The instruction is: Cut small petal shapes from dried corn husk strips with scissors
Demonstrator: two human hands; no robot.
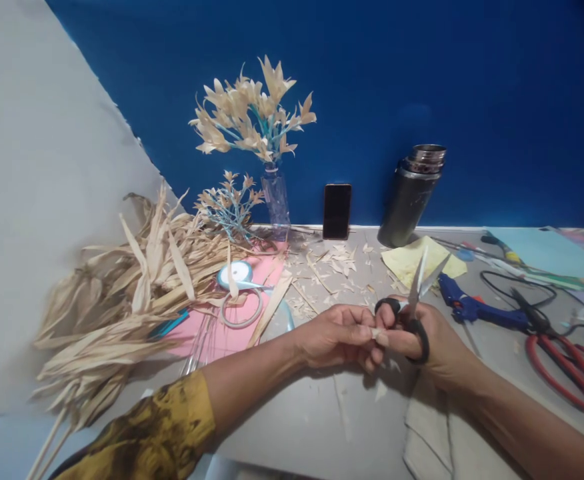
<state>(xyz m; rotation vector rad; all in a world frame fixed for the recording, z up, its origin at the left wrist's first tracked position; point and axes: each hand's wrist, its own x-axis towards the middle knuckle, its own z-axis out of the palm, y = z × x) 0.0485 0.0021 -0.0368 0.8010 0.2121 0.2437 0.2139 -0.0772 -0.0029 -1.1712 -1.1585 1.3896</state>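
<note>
Between the fingertips of my left hand [339, 333] is a small pale piece of dried husk [376, 333]. My right hand [435, 340] has black-handled scissors [415, 293] hooked over its fingers, blades parted and pointing up, away from the husk piece. The thumb and fingertips of that same hand also touch the piece, so both hands meet over the table. Small husk scraps [339, 260] are scattered behind them. A cloth [427, 427] lies below my right wrist.
A heap of dried corn husks [137, 280] fills the left side. Husk flowers stand in a clear bottle [275, 200] near a phone [337, 211] and a dark flask [412, 193]. On the right lie a blue glue gun [482, 310] and red-handled shears [567, 367].
</note>
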